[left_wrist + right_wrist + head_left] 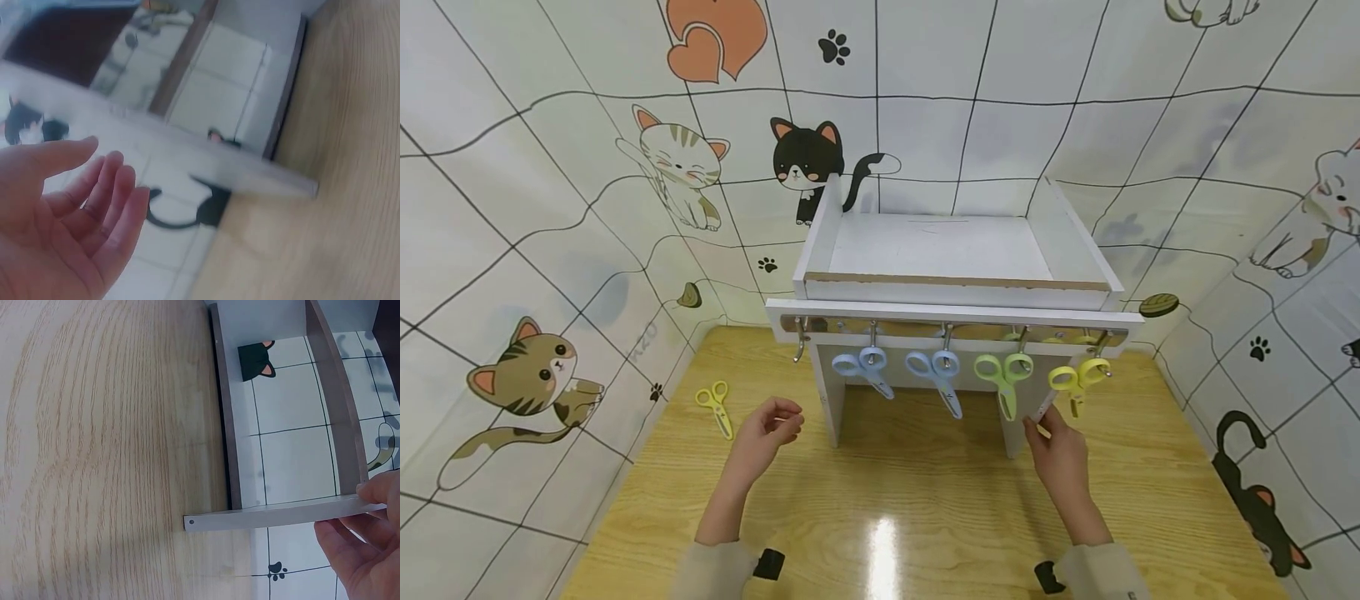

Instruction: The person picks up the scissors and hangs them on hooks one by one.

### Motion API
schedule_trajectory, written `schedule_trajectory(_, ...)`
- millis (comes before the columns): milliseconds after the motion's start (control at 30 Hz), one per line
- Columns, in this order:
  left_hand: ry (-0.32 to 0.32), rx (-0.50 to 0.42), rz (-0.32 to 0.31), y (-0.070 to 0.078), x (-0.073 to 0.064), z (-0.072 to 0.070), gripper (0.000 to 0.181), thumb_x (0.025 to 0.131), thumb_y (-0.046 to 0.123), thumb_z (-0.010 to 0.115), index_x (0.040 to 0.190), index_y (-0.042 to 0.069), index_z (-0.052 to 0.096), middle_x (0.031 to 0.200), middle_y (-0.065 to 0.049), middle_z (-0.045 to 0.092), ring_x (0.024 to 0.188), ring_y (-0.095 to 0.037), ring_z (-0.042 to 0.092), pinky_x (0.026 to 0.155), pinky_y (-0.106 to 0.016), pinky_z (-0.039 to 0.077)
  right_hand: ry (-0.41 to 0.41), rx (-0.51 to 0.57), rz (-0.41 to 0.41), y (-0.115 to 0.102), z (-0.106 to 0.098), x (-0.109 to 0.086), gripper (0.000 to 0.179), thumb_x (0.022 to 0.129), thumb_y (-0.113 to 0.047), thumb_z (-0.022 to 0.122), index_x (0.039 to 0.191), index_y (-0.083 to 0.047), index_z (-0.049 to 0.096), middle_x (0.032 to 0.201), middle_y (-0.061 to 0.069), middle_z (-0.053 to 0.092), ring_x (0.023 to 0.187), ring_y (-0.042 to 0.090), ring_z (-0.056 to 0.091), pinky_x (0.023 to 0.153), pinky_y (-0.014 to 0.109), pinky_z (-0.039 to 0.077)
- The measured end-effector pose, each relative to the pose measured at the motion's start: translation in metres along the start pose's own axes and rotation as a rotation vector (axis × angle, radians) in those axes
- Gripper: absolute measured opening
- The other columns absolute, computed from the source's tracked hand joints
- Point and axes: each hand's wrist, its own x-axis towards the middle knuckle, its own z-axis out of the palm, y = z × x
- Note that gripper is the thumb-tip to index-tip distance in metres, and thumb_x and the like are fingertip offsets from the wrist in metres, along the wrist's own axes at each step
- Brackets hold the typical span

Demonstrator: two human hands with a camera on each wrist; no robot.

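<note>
My right hand (pixel 1062 457) pinches a thin white strip (pixel 1045 405) between thumb and fingers, just below the hanging yellow scissors (pixel 1077 380); whether the strip belongs to those scissors I cannot tell. In the right wrist view, thumb and fingers overlap the white side panel (pixel 275 516). My left hand (pixel 758 440) is held over the table with loosely bent fingers and nothing in its grasp. Beside it lies a second pair of yellow scissors (pixel 717 408). Green scissors (pixel 1005 383), blue scissors (pixel 935 379) and another blue pair (pixel 865 371) hang from hooks on the rack.
The white rack (pixel 955 315) stands at the back of the wooden table (pixel 917 508), its tray-like top (pixel 936 246) upward. At its left end, a hook (pixel 800 340) holds nothing. Cat-print cloth (pixel 925 142) covers the walls around.
</note>
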Motion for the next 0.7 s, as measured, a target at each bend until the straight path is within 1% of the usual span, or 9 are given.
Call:
schedule_trajectory(100,0.038,0.032,-0.013,-0.009,0.004,-0.014,0.029,0.100,0.015,0.060,0.122,-0.004,0.059,0.114,-0.023,0.065,0.087,-0.001,0.063,0.083,-0.020,0.057,0.003,-0.006,-0.006,0.000,0.000,0.000,0.022,0.095,-0.002,0.063,0.116,0.006,0.061,0.106,0.033,0.070,0.090,0.047,0.071,0.068,0.052,0.060)
schedule_trajectory(133,0.049,0.051,-0.018,-0.012,0.006,-0.020,0.031,0.101,0.017,0.059,0.124,-0.003,0.058,0.118,-0.023,0.065,0.091,-0.001,0.063,0.085,-0.019,0.056,0.004,-0.008,-0.007,0.000,0.000,0.000,0.023,0.095,-0.002,0.063,0.116,0.006,0.061,0.106,0.033,0.070,0.089,0.047,0.072,0.068,0.052,0.060)
schedule_trajectory(200,0.071,0.098,-0.037,-0.019,0.007,-0.029,0.034,0.103,0.020,0.056,0.129,-0.001,0.057,0.126,-0.022,0.064,0.101,-0.006,0.064,0.089,-0.020,0.053,0.004,-0.012,-0.011,0.000,0.000,-0.001,0.023,0.095,-0.002,0.063,0.117,0.006,0.061,0.105,0.033,0.070,0.088,0.046,0.072,0.067,0.052,0.060)
schedule_trajectory(300,0.083,0.146,-0.088,-0.031,0.010,-0.044,0.039,0.105,0.024,0.052,0.136,0.000,0.052,0.137,-0.022,0.058,0.121,-0.025,0.060,0.101,-0.032,0.050,0.001,-0.009,-0.009,0.000,0.000,0.000,0.025,0.095,-0.002,0.063,0.119,0.006,0.061,0.107,0.033,0.070,0.088,0.046,0.072,0.068,0.052,0.060)
schedule_trajectory(400,0.065,0.166,-0.149,-0.043,0.013,-0.058,0.049,0.106,0.027,0.048,0.145,-0.002,0.041,0.150,-0.026,0.045,0.137,-0.042,0.045,0.111,-0.050,0.043,-0.006,0.002,-0.001,0.001,0.000,0.000,0.026,0.096,-0.003,0.063,0.120,0.006,0.060,0.108,0.033,0.069,0.089,0.046,0.071,0.069,0.051,0.060)
schedule_trajectory(467,0.051,0.188,-0.198,-0.051,0.017,-0.068,0.056,0.107,0.031,0.046,0.150,-0.003,0.033,0.156,-0.028,0.034,0.142,-0.046,0.036,0.114,-0.057,0.038,-0.007,0.010,-0.001,0.001,0.000,0.000,0.027,0.096,-0.003,0.062,0.121,0.006,0.060,0.109,0.033,0.069,0.091,0.047,0.071,0.070,0.051,0.060)
schedule_trajectory(567,0.046,0.246,-0.267,-0.064,0.022,-0.078,0.065,0.107,0.035,0.044,0.154,-0.004,0.023,0.160,-0.031,0.022,0.145,-0.049,0.029,0.115,-0.061,0.034,-0.009,0.021,-0.002,0.000,0.000,0.000,0.027,0.096,-0.002,0.062,0.122,0.007,0.060,0.110,0.034,0.068,0.094,0.048,0.070,0.071,0.050,0.060)
schedule_trajectory(633,0.052,0.296,-0.307,-0.072,0.025,-0.083,0.068,0.107,0.037,0.043,0.155,-0.005,0.019,0.159,-0.033,0.019,0.144,-0.050,0.028,0.115,-0.062,0.033,-0.009,0.025,-0.002,0.000,-0.001,0.000,0.027,0.096,-0.002,0.062,0.122,0.007,0.060,0.110,0.034,0.068,0.096,0.048,0.069,0.071,0.050,0.060)
schedule_trajectory(700,0.060,0.335,-0.340,-0.079,0.027,-0.086,0.071,0.106,0.039,0.043,0.155,-0.006,0.017,0.158,-0.036,0.020,0.143,-0.052,0.028,0.115,-0.063,0.033,-0.011,0.028,0.003,-0.001,-0.001,0.000,0.028,0.096,-0.002,0.062,0.122,0.007,0.060,0.110,0.035,0.068,0.096,0.048,0.069,0.071,0.050,0.060)
